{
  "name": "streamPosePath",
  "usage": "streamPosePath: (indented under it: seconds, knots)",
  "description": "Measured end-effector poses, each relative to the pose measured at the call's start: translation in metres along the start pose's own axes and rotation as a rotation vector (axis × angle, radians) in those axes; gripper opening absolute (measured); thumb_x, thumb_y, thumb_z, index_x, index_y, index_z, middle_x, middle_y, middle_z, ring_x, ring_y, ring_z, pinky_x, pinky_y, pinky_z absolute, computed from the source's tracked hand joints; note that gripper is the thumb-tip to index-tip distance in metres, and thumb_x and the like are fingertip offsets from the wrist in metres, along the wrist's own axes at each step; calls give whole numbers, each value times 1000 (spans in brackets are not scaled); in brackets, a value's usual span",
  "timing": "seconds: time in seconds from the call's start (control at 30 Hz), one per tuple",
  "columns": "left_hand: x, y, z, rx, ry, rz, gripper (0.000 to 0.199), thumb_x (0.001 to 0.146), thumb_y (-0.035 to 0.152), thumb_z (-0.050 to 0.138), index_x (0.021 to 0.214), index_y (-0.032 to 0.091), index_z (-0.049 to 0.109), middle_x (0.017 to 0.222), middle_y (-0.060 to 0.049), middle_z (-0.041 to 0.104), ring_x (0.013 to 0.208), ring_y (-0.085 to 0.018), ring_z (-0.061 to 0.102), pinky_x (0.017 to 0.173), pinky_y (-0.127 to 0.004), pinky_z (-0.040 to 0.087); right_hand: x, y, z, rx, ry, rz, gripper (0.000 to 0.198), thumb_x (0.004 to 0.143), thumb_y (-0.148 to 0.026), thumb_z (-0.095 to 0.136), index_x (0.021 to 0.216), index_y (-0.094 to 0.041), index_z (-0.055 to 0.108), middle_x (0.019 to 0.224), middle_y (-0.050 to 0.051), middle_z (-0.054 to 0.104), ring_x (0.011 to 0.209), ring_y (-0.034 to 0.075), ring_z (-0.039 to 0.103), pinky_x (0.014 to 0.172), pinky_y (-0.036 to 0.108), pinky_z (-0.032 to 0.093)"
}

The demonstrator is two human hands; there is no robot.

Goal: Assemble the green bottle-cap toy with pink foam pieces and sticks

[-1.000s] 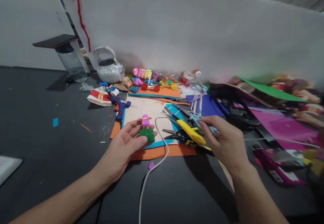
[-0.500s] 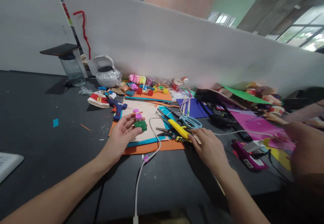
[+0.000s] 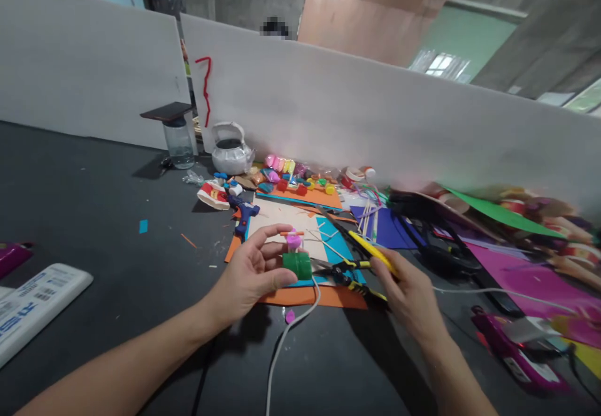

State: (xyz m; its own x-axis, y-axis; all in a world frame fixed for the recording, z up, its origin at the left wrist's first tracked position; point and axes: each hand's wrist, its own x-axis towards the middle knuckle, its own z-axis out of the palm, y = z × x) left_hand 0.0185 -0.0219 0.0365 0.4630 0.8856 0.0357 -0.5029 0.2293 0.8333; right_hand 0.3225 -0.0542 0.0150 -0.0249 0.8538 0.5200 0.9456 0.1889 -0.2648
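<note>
My left hand (image 3: pixel 251 264) is closed on a small craft piece, holding it up over the paper sheets. The piece has a green ribbed cylinder (image 3: pixel 297 266) below, a pink disc (image 3: pixel 293 239) above it and a thin orange stick across the top. My right hand (image 3: pixel 409 291) grips the yellow handle of a utility knife (image 3: pixel 375 254), its dark blade pointing away to the upper left. Just below the knife, black and yellow pliers (image 3: pixel 350 273) lie on the sheets, their jaws toward the green cylinder.
A white cable (image 3: pixel 293 334) runs over the table front. Behind the left hand lies a blue glue gun (image 3: pixel 245 212), with a kettle (image 3: pixel 231 154) and a water jar (image 3: pixel 179 143) farther back. At right are a magenta device (image 3: pixel 521 353) and pink sheets (image 3: pixel 502 272). A white panel (image 3: pixel 375 109) closes the back.
My right hand has lifted the yellow utility knife off the pile of tools. My left hand has brought the craft piece nearer. The view has turned left, and the other person's arm at right is gone.
</note>
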Motion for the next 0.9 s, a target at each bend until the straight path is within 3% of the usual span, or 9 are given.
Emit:
streamPosePath:
  seconds: [0.1,0.23,0.27,0.4,0.5,0.6,0.73,0.9]
  knots:
    - [-4,9,1,-44,-22,23,63,59,15,90,116,22,64,102,-6,75,99,-21,71,86,-29,56,4,-12,-28,132,73,-33,28,95,-40,51,106,-21,69,93,6,74,76,21,71,65,29,56]
    - [-5,18,1,-51,-7,-2,61,60,18,91,116,23,67,99,-5,76,94,-22,72,80,-28,58,12,-31,-47,354,101,-153,17,85,-25,66,98,-29,76,92,4,73,79,23,70,62,31,54]
    - [-5,19,0,-44,7,0,62,59,19,92,115,24,68,98,-4,76,91,-21,72,78,-27,58,14,-34,-48,384,115,-186,17,83,-24,67,96,-31,77,88,3,73,76,23,70,59,31,53]
    - [-4,20,-3,50,59,20,61,55,19,94,112,28,71,89,0,75,79,-13,69,72,-19,54,16,-31,-36,393,243,-57,17,81,-22,70,92,-32,78,87,4,72,83,27,67,71,38,52]
    - [-2,16,-7,100,58,-1,64,55,19,94,113,30,72,87,2,73,75,-10,64,69,-15,51,19,-18,-25,420,189,-82,16,81,-24,70,93,-31,79,87,4,73,84,28,67,74,41,52]
    - [-1,13,-9,112,64,-57,67,52,18,95,114,30,72,87,1,71,76,-11,63,67,-15,49,23,-10,-19,467,123,-137,16,81,-26,71,94,-29,79,84,4,73,78,26,68,67,38,53]
    - [1,10,-5,87,88,-94,69,47,10,95,110,29,74,84,2,70,73,-10,62,62,-13,47,21,-17,-13,492,67,-119,14,83,-30,71,96,-30,77,82,4,73,77,25,68,67,36,54]
    - [5,6,1,-5,108,-101,68,43,1,93,103,27,75,82,2,73,69,-9,63,63,-12,50,8,-27,-12,335,95,-90,14,84,-28,70,96,-32,77,92,4,73,82,25,68,71,37,54]
